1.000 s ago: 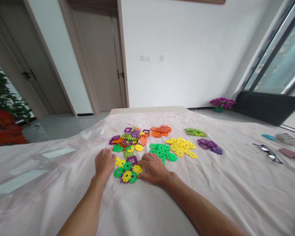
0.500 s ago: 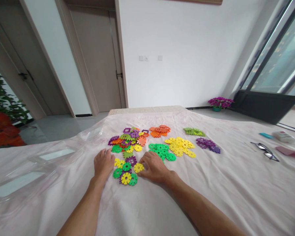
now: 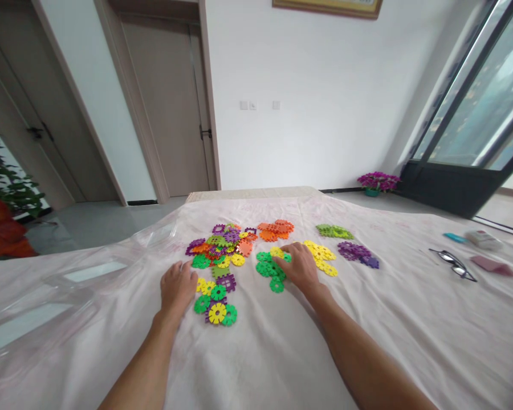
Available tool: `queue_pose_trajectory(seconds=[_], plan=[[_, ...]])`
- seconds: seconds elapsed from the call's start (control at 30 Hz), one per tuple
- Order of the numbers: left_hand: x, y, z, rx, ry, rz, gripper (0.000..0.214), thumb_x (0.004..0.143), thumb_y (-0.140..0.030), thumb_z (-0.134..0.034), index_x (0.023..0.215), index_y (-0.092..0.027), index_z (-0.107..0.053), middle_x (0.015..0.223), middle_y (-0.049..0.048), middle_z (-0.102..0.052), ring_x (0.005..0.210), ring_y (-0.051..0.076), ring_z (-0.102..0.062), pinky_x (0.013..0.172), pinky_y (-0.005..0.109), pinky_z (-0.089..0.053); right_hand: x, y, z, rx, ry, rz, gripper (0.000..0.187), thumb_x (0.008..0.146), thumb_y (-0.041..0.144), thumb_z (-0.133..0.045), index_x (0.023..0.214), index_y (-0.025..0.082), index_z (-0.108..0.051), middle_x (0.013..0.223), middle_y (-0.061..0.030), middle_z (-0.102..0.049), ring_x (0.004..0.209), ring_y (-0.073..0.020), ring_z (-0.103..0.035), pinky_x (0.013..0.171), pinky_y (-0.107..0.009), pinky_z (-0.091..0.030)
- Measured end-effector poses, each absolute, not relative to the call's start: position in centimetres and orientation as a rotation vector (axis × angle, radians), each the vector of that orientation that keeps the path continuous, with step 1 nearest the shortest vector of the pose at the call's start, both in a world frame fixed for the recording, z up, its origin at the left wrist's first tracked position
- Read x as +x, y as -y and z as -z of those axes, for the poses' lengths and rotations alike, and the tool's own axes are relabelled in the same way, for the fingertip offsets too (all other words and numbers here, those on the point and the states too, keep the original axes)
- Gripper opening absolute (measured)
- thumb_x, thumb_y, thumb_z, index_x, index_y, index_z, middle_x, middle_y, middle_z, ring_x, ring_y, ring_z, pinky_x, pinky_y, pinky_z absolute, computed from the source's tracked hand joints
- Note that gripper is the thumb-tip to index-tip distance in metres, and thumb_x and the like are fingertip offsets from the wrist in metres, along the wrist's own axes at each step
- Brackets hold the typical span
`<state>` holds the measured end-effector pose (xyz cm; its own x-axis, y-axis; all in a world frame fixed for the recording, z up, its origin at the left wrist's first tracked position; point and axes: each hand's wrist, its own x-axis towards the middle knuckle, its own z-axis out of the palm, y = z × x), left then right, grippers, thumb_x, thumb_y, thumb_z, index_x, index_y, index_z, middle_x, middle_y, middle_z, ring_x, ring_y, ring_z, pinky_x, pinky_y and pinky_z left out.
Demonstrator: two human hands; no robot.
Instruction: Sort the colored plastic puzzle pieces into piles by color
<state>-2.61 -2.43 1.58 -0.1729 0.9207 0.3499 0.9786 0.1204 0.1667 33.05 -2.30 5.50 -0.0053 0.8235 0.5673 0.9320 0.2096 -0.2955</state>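
Observation:
My right hand (image 3: 302, 266) is closed on a yellow notched plastic disc (image 3: 276, 251), holding it over the green disc pile (image 3: 264, 266). Just beyond that hand, the yellow disc pile (image 3: 320, 250) is partly covered by it. My left hand (image 3: 176, 289) lies on the cloth with its fingers loosely apart and holds nothing. Beside its fingertips is a group of loose pieces: yellow discs (image 3: 204, 286), green discs (image 3: 202, 304) and a purple square piece (image 3: 226, 282). Farther off stands a mixed heap (image 3: 222, 242) of purple, orange, green and yellow pieces.
Orange pieces (image 3: 276, 230), light green pieces (image 3: 334, 231) and purple pieces (image 3: 357, 253) lie in separate piles. At the right are eyeglasses (image 3: 453, 264), a pink cloth (image 3: 492, 265) and a small white pack (image 3: 482, 239). Clear plastic containers (image 3: 81, 279) sit at the left.
My right hand has moved away and to the right, carrying the yellow disc from the near loose group to the green pile. My left hand has stayed in place.

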Motion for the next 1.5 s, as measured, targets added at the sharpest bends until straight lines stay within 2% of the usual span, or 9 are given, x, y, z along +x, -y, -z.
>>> queue_pose_trajectory(seconds=[0.13, 0.27, 0.5, 0.67, 0.97, 1.2, 1.3, 1.4, 1.5], plan=[[-2.6, 2.4, -1.6, -1.91, 2.214, 0.546, 0.045, 0.092, -0.028, -0.043, 0.131, -0.018, -0.063, 0.135, 0.0144, -0.061, 0.127, 0.026, -0.054, 0.107, 0.039, -0.038, 36.2, 1.4, -4.9, -1.831, 1.598, 0.344, 0.033, 0.087, 0.05, -0.065, 0.102, 0.021, -0.073, 0.1, -0.0097, -0.067, 0.096, -0.0273, -0.057, 0.085, -0.039, -0.041], [-2.6, 2.4, -1.5, -1.905, 2.214, 0.537, 0.045, 0.092, -0.028, -0.043, 0.131, -0.018, -0.063, 0.135, 0.0148, -0.061, 0.128, 0.027, -0.053, 0.108, 0.039, -0.037, 37.4, 1.0, -4.4, -1.898, 1.477, 0.39, 0.04, 0.088, 0.049, -0.062, 0.114, 0.02, -0.069, 0.11, -0.0132, -0.066, 0.1, -0.0298, -0.056, 0.086, -0.041, -0.04], [-2.7, 2.4, -1.5, -1.911, 2.224, 0.537, 0.045, 0.093, -0.029, -0.042, 0.132, -0.018, -0.062, 0.135, 0.0152, -0.06, 0.128, 0.026, -0.053, 0.109, 0.04, -0.037, 33.2, 1.6, -4.0, -1.505, 1.819, 0.134, 0.033, 0.098, 0.03, -0.047, 0.125, 0.019, -0.062, 0.12, -0.0118, -0.066, 0.114, -0.0269, -0.056, 0.102, -0.042, -0.042], [-2.6, 2.5, -1.7, -1.911, 2.223, 0.554, 0.044, 0.092, -0.028, -0.044, 0.131, -0.018, -0.063, 0.135, 0.0146, -0.06, 0.126, 0.026, -0.054, 0.108, 0.039, -0.038, 31.4, 2.0, -3.2, -1.529, 1.939, 0.0, 0.035, 0.099, 0.029, -0.046, 0.128, 0.016, -0.061, 0.124, -0.0144, -0.065, 0.118, -0.027, -0.057, 0.103, -0.042, -0.043], [-2.6, 2.5, -1.7, -1.921, 2.206, 0.561, 0.044, 0.093, -0.027, -0.044, 0.13, -0.017, -0.063, 0.134, 0.0149, -0.06, 0.126, 0.028, -0.054, 0.108, 0.041, -0.038, 28.5, 3.8, -4.4, -1.286, 2.095, -0.077, 0.029, 0.1, 0.03, -0.049, 0.12, 0.018, -0.066, 0.123, -0.0107, -0.068, 0.115, -0.0248, -0.058, 0.103, -0.042, -0.043], [-2.5, 2.5, -1.6, -1.918, 2.226, 0.577, 0.044, 0.092, -0.026, -0.045, 0.132, -0.017, -0.062, 0.136, 0.0151, -0.06, 0.129, 0.028, -0.052, 0.11, 0.042, -0.036, 23.1, 6.1, -4.6, -0.985, 2.376, -0.128, 0.048, 0.098, 0.033, -0.055, 0.144, 0.019, -0.05, 0.145, -0.0118, -0.054, 0.132, -0.0259, -0.047, 0.111, -0.043, -0.039], [-2.5, 2.5, -1.5, -1.933, 2.22, 0.577, 0.044, 0.092, -0.026, -0.044, 0.131, -0.017, -0.063, 0.135, 0.0146, -0.06, 0.129, 0.027, -0.052, 0.109, 0.041, -0.036, 21.9, 6.2, -4.5, -0.991, 2.455, -0.164, 0.044, 0.096, 0.036, -0.058, 0.138, 0.021, -0.056, 0.139, -0.0102, -0.059, 0.127, -0.0254, -0.052, 0.107, -0.041, -0.042], [-2.6, 2.5, -1.5, -1.934, 2.22, 0.581, 0.043, 0.092, -0.026, -0.045, 0.131, -0.018, -0.063, 0.135, 0.0145, -0.06, 0.128, 0.027, -0.052, 0.109, 0.041, -0.036, 21.6, 6.3, -4.7, -1.005, 2.475, -0.181, 0.029, 0.097, 0.034, -0.057, 0.122, 0.021, -0.066, 0.122, -0.0074, -0.068, 0.113, -0.0218, -0.059, 0.101, -0.035, -0.044], [-2.5, 2.5, -1.5, -1.924, 2.227, 0.581, 0.044, 0.092, -0.026, -0.044, 0.131, -0.019, -0.063, 0.136, 0.0143, -0.06, 0.129, 0.026, -0.052, 0.109, 0.041, -0.036, 21.8, 6.5, -5.0, -1.043, 2.491, -0.125, 0.022, 0.1, 0.032, -0.053, 0.109, 0.02, -0.069, 0.107, -0.0073, -0.071, 0.103, -0.0203, -0.062, 0.094, -0.031, -0.045]])
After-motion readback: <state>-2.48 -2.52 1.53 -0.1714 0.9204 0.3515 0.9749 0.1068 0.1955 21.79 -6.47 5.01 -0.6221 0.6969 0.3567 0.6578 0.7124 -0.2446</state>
